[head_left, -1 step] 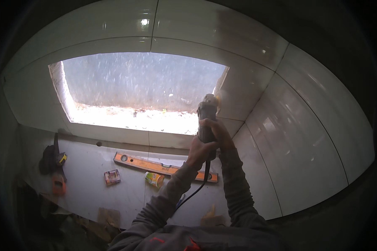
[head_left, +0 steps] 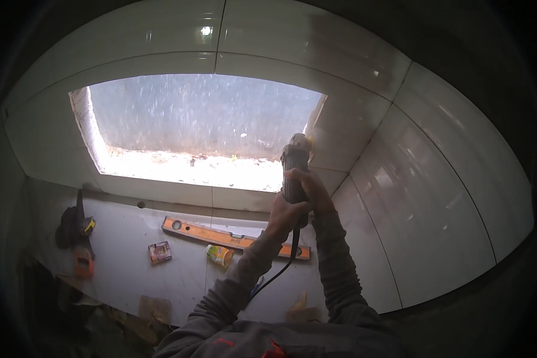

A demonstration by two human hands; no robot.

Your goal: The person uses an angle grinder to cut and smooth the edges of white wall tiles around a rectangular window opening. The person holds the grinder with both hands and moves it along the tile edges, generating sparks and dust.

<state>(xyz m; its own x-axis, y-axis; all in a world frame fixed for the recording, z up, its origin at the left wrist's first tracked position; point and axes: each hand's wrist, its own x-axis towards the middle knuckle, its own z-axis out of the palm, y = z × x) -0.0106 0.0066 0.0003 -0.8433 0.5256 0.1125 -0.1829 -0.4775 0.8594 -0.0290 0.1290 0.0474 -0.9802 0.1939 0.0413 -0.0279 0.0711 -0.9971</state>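
I see both hands wrapped tight round the grey angle grinder (head_left: 295, 170), left hand (head_left: 283, 215) low on the body, right hand (head_left: 313, 194) beside it; grip fully closed. Its head meets the tile edge at the window opening's right corner. On the worktop (head_left: 125, 238) below: orange spirit level (head_left: 221, 235), small square packet (head_left: 159, 252), yellow-green can (head_left: 220, 255) lying down.

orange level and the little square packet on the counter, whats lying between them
In the head view, nothing lies between the orange level and the small square packet, only bare pale counter. The yellow-green can lies further right, just below the level.
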